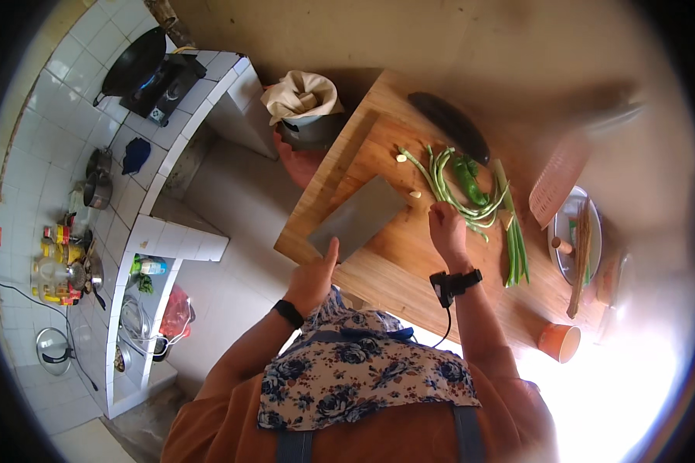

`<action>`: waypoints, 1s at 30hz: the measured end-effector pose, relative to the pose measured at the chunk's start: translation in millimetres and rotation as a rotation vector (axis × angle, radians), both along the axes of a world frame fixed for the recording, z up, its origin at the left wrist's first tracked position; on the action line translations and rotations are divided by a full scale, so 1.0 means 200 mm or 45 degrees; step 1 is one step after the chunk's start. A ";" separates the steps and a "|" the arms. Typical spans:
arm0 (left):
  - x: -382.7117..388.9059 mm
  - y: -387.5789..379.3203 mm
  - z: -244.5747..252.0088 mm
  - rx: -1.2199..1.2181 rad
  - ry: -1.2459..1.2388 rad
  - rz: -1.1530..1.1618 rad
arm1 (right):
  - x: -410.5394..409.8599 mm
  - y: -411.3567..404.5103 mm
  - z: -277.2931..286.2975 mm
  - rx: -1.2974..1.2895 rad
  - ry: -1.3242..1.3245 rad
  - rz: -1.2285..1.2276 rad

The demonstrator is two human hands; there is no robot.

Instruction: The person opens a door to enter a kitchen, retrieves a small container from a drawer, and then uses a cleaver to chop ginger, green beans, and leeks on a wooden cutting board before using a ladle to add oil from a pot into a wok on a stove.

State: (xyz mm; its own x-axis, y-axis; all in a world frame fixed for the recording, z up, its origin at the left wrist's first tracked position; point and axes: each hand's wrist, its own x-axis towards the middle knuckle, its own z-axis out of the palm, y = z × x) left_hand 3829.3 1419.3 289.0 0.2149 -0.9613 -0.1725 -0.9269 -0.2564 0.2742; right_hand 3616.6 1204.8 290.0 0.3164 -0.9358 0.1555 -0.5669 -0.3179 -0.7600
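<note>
My left hand (310,283) grips a cleaver (362,217), its index finger laid along the broad grey blade; the handle is hidden. The blade lies over the left part of a wooden cutting board (353,159). My right hand (449,231) is curled above the board, beside a bunch of long green beans (437,168); whether it holds anything is unclear. One peeled garlic clove (415,194) lies between the blade and that hand, and another clove (401,158) is farther back. Green peppers (469,182), a piece of ginger (505,219) and scallions (514,249) lie to the right.
A long dark vegetable (450,124) lies at the back. To the right are a pink plastic basket (559,179), a white oval basin (558,269) with sticks across it, and an orange cup (559,343). At left, a wok (134,61) sits over a lit gas burner (165,87).
</note>
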 end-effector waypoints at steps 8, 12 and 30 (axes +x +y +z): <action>0.05 0.04 0.10 -0.220 0.990 0.013 | 0.09 -0.18 0.03 -0.215 0.086 0.124; 0.08 0.01 0.22 0.158 1.536 0.293 | 0.26 -0.30 0.02 -0.230 0.254 0.223; 0.19 -0.02 0.22 0.289 2.024 0.555 | 0.31 -0.03 0.05 -0.088 0.355 0.364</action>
State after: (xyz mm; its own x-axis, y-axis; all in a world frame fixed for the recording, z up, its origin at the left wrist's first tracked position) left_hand 3867.8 1415.2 332.7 -0.0729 -0.8066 -0.5866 0.3691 -0.5682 0.7354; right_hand 3678.4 1198.4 300.9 0.6012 -0.7945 0.0861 -0.6297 -0.5373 -0.5610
